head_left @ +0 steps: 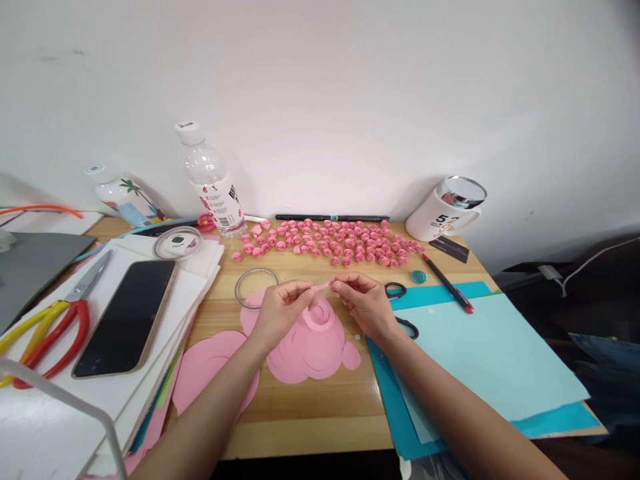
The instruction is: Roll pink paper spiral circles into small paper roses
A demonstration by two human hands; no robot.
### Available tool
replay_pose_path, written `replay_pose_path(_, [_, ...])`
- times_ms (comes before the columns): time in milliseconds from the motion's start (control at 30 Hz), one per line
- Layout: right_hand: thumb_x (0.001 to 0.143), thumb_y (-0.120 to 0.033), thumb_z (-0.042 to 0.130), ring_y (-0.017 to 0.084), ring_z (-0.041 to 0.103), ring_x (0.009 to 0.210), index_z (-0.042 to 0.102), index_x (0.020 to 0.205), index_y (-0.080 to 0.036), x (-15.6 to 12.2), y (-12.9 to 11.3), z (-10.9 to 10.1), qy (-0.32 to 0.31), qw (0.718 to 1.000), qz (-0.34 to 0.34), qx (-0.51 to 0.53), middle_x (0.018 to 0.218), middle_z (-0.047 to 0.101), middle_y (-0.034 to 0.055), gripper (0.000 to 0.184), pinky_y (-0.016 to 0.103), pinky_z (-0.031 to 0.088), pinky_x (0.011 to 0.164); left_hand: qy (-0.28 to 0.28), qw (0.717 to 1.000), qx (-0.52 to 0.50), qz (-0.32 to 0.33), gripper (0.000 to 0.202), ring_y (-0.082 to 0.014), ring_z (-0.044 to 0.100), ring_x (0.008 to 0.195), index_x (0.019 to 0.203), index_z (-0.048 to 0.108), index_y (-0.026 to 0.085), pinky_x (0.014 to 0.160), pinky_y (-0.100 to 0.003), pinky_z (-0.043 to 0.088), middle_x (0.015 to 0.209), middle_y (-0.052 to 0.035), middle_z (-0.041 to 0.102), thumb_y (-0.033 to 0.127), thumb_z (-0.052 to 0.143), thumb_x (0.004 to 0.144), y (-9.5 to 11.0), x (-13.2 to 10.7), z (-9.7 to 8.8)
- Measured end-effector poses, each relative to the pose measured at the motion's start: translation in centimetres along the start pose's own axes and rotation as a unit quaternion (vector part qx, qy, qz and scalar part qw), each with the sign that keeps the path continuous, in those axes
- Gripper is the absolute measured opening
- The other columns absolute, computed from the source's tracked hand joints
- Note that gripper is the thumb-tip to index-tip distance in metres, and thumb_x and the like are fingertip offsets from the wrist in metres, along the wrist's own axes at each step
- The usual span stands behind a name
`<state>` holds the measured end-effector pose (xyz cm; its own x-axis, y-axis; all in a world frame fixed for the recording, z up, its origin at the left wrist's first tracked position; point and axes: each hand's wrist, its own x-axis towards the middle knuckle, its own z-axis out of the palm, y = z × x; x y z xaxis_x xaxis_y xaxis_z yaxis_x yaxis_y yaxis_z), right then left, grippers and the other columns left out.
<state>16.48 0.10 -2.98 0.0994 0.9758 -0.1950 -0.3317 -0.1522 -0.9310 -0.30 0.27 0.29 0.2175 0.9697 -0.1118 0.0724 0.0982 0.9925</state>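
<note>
A narrow pink paper strip [323, 286] stretches between my two hands, above the middle of the table. My left hand [286, 303] pinches its left end between thumb and fingers. At the other end, my right hand [364, 300] pinches it with the fingertips. Pink paper spiral [320, 323] coils lie just below the hands, on a heap of round pink paper pieces [307, 353]. Whether the strip joins the spiral, I cannot tell. Behind the hands spread many small rolled pink paper roses [345, 241].
A metal ring [239, 288] and black-handled scissors [409, 328] flank the hands. Left are a phone [127, 317], red-and-yellow scissors [75, 317], tape [179, 243] and a bottle [210, 180]. Right are blue paper sheets [485, 360], a pen [447, 283] and a white mug [435, 215].
</note>
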Motion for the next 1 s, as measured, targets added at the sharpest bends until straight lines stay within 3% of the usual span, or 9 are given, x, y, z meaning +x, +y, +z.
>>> replay_pose_path(300, [0.061, -0.032, 0.078, 0.012, 0.061, 0.069, 0.073, 0.078, -0.021, -0.03, -0.22, 0.18, -0.008, 1.0, 0.008, 0.019, 0.076, 0.071, 0.0016, 0.021, 0.025, 0.046, 0.068, 0.01, 1.0, 0.011, 0.003, 0.018, -0.0125, 0.057, 0.06, 0.07, 0.068, 0.014, 0.061, -0.023, 0.046, 0.062, -0.002, 0.065, 0.029, 0.06, 0.075, -0.1, 0.04, -0.03])
replay_pose_path(700, [0.058, -0.03, 0.08, 0.008, 0.05, 0.05, 0.066, 0.068, -0.019, -0.34, -0.63, 0.31, -0.002, 1.0, 0.0, -0.018, 0.059, 0.061, -0.0037, 0.02, 0.023, 0.04, 0.052, -0.008, 1.0, 0.005, 0.003, 0.019, -0.0129, 0.057, 0.062, 0.066, 0.067, 0.015, 0.063, -0.023, 0.047, 0.062, -0.0017, 0.064, 0.029, 0.06, 0.076, -0.18, 0.02, -0.1])
replay_pose_path(1000, [0.063, -0.032, 0.077, 0.011, 0.059, 0.065, 0.071, 0.073, -0.02, -0.23, -0.4, 0.24, -0.004, 1.0, -0.015, 0.004, 0.072, 0.069, 0.0005, 0.017, 0.026, 0.047, 0.065, 0.0, 1.0, 0.003, 0.0, 0.015, -0.0122, 0.058, 0.063, 0.073, 0.069, 0.015, 0.063, -0.022, 0.045, 0.063, -0.0006, 0.064, 0.026, 0.06, 0.077, -0.11, 0.05, -0.15])
